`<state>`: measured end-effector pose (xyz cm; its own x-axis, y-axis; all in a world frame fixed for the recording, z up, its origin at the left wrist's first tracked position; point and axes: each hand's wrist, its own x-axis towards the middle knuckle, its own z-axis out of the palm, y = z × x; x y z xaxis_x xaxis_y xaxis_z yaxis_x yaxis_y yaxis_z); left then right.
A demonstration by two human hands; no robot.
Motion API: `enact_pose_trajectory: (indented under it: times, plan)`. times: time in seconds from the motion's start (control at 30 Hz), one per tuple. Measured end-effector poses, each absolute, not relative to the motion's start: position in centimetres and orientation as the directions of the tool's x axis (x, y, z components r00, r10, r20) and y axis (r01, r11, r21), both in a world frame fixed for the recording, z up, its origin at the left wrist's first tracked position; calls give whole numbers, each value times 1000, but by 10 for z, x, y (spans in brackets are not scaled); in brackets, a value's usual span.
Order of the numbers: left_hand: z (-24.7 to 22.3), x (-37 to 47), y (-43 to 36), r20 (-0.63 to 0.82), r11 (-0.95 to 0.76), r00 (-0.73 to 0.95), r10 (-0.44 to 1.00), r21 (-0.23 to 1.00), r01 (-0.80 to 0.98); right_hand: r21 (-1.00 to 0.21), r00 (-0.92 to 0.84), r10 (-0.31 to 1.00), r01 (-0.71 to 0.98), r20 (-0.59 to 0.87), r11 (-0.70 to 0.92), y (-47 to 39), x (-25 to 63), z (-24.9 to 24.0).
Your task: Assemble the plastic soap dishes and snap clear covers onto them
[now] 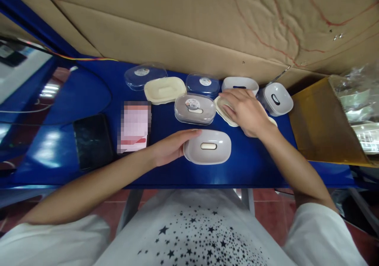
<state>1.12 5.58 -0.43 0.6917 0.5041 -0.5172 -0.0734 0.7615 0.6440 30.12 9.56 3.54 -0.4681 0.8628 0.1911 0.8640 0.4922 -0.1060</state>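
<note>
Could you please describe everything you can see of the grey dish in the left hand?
The grey dish is oblong with rounded corners, smooth and glossy, like plastic. A central slot shows a cream piece. The hollow side appears to face up; the long side runs left to right, near the front edge of the table. The left hand holds its left end, thumb over the rim. Whether the dish rests on the table is unclear.

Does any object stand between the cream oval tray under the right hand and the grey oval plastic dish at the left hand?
Nothing visible does: blue tabletop shows between the cream tray and the grey dish. The grey oval container with clear plastic lid sits close, left of that gap.
</note>
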Motion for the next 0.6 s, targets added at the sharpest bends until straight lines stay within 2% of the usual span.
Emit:
enact_pose_trajectory:
  times: [0.1, 0.23, 0.33, 0.5, 0.6]
  plan:
    - [-3, 11, 56, -524, 765, 684, 507, 639, -77, -203, -568, 822, 800, 48, 565, 157, 289, 29]
    - [2, 8, 57, -522, 774, 683, 511, 624, -102, -229, -552, 832, 819, -65, 526, 205, 279, 15]
    - [2, 7, 57, -506, 778, 696, 509, 617, -120, -232, -567, 822, 808, -57, 542, 213, 276, 9]
    - [-2, 9, 57, -517, 791, 683, 517, 594, -149, -261, -487, 868, 854, -93, 451, 219, 271, 17]
    - [0, 10, 58, -503, 784, 675, 540, 592, -186, -275, -499, 864, 824, 63, 496, 206, 275, 37]
